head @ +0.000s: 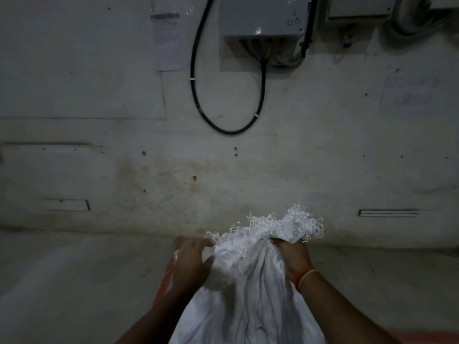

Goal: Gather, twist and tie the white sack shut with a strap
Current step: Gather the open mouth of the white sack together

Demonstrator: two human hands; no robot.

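Note:
The white sack (248, 301) stands upright at the bottom centre, its frayed, stringy mouth bunched at the top. My left hand (192, 263) grips the left side of the bunched top, thumb pressed into the fabric. My right hand (294, 256), with an orange band on the wrist, clutches the right side just under the frayed edge. A red strip (165, 279) shows behind my left hand and forearm; I cannot tell whether it is a strap or a floor marking.
A dirty white wall (223, 170) rises close behind the sack. A grey electrical box (263, 16) hangs high on it, with a black cable loop (198, 100) below. Bare concrete floor (74, 281) spreads left and right.

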